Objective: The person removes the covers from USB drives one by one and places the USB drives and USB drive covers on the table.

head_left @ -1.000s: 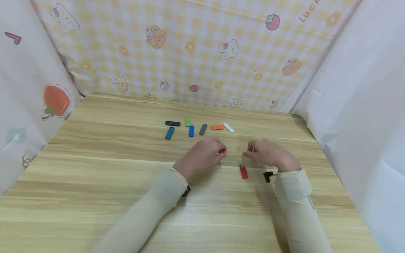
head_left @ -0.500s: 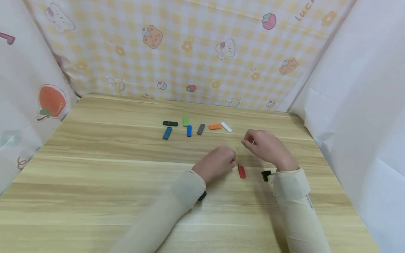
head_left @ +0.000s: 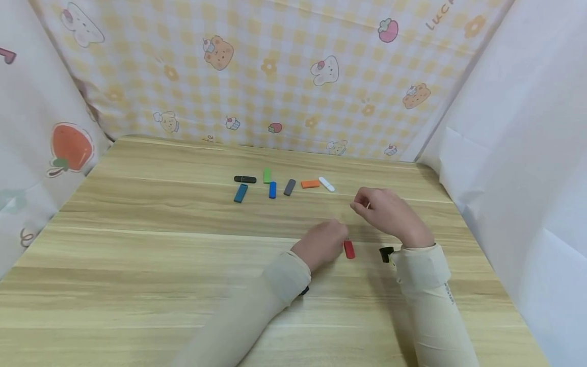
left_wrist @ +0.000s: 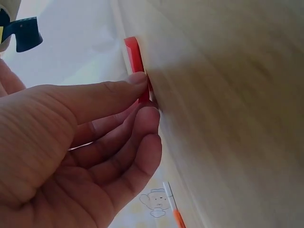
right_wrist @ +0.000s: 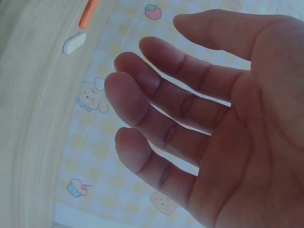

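In the head view a red USB stick (head_left: 349, 250) lies on the wooden table, its plug end towards the far side. My left hand (head_left: 322, 243) is right at that plug end. In the left wrist view my thumb and fingertips pinch a small red cap (left_wrist: 143, 98), mostly hidden by them, against the end of the red stick. My right hand (head_left: 385, 214) hovers beyond and to the right of the stick. Its fingers are loosely bent and hold nothing, as the right wrist view shows.
Further back lie several USB sticks: black (head_left: 245, 179), teal (head_left: 240, 193), green (head_left: 267, 176), blue (head_left: 272, 190), grey (head_left: 289, 187), orange (head_left: 310, 184) and white (head_left: 326, 184). A patterned cloth (head_left: 270, 92) stands behind the table; white cloth (head_left: 518, 178) hangs on the right.
My left hand has moved right and nearer, bringing the red cap to the red stick's plug end. The right hand drew slightly back from the stick at first, then stayed still.
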{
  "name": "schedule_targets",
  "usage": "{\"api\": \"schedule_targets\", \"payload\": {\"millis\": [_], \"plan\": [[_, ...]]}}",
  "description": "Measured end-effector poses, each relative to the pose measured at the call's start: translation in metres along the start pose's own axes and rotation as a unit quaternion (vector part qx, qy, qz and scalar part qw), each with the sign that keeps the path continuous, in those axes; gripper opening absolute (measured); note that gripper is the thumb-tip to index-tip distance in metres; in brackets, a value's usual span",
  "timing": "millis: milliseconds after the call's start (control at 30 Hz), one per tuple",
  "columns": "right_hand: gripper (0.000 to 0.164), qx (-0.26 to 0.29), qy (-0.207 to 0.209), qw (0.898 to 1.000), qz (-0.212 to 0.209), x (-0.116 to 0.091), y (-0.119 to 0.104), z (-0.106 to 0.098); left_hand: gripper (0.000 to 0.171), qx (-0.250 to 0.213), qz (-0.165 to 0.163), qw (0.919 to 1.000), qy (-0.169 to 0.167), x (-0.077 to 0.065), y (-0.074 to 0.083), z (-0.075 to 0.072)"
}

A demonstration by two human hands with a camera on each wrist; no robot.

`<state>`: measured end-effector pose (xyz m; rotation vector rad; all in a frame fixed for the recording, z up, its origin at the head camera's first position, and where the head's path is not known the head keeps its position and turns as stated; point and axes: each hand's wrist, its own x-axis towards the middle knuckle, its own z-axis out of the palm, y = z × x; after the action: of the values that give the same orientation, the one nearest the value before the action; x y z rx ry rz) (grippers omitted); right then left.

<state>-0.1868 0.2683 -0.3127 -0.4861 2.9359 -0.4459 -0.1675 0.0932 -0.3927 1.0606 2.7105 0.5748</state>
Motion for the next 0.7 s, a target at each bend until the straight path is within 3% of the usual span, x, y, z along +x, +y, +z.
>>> {"api": "schedule_targets", "payload": {"millis": [400,600,700], "plan": [[0.017,0.003,0.001,1.0,-0.008,-0.002,0.001,-0.001,0.016,0.063,0.018,0.9977,0.013,-0.002,0.008,0.002],[0.018,0.001,-0.002,1.0,-0.004,-0.002,0.002,-0.001,0.011,0.066,0.015,0.9976,0.017,-0.011,-0.006,-0.006],[0.018,0.002,-0.005,1.0,0.001,-0.001,0.001,-0.001,0.016,0.043,-0.015,0.9987,0.021,-0.014,-0.018,-0.015]]}}
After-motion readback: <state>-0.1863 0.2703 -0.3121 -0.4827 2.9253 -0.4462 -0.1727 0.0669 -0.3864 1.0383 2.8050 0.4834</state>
